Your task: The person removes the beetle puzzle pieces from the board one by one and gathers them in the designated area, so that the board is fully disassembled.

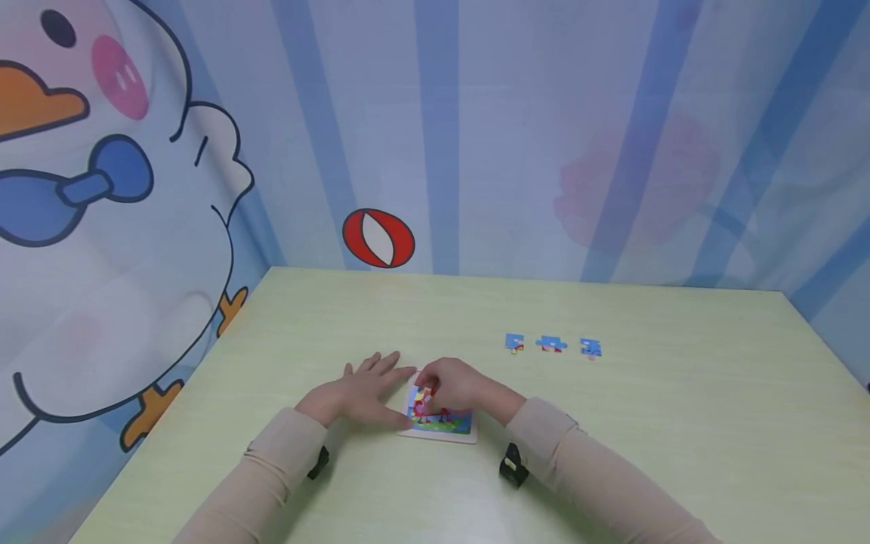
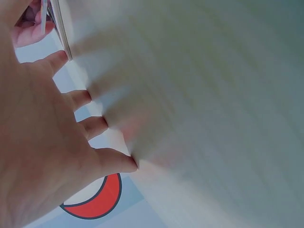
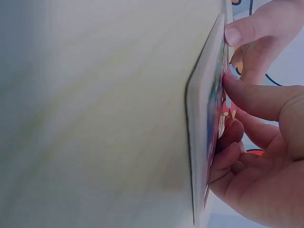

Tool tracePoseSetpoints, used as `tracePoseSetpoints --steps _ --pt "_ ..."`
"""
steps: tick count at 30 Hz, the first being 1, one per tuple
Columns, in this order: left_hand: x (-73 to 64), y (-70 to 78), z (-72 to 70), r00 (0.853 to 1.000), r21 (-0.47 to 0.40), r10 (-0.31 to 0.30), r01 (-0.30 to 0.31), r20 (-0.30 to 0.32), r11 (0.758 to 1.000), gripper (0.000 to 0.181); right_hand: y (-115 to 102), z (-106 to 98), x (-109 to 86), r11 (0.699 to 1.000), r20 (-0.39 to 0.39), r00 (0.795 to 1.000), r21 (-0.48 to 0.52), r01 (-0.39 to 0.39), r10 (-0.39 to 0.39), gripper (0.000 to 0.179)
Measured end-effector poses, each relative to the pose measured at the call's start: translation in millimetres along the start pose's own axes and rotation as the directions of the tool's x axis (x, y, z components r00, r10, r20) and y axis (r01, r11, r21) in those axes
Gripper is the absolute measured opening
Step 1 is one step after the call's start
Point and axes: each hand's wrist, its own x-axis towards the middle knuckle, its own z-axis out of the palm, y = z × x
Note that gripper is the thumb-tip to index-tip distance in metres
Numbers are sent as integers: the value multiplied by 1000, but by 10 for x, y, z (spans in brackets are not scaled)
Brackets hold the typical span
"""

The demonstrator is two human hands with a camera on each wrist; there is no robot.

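A small jigsaw puzzle in a white-edged tray (image 1: 440, 437) lies on the table, with a red figure over green and blue in its picture. Spread out at its left side, my left hand (image 1: 363, 394) rests with the thumb and index finger touching the tray's border. Above the picture, my right hand (image 1: 451, 389) pinches a puzzle piece (image 3: 229, 105) between thumb and fingers, close over the tray. That piece shows red and pale blue in the right wrist view, mostly hidden by the fingers. The remaining fingers of this hand curl down at the tray's surface.
Beyond the tray to the right, three loose puzzle pieces lie in a row: a left one (image 1: 514, 342), a middle one (image 1: 551, 344) and a right one (image 1: 590, 347). The pale table (image 1: 680, 423) ends at a printed curtain (image 1: 503, 136) behind it.
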Motion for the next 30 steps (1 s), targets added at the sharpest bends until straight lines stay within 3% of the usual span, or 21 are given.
tracePoseSetpoints --steps 10,19,30 --pt "18 1 11 1000 11 -18 18 0 1000 86 27 -20 -15 999 12 999 37 33 -33 15" --pt "2 11 0 1000 4 -18 18 2 1000 86 52 -67 -33 997 3 999 60 46 -46 17" --pt "23 3 16 1000 11 -28 28 -2 1000 85 101 -278 -130 991 -42 997 113 70 -66 18"
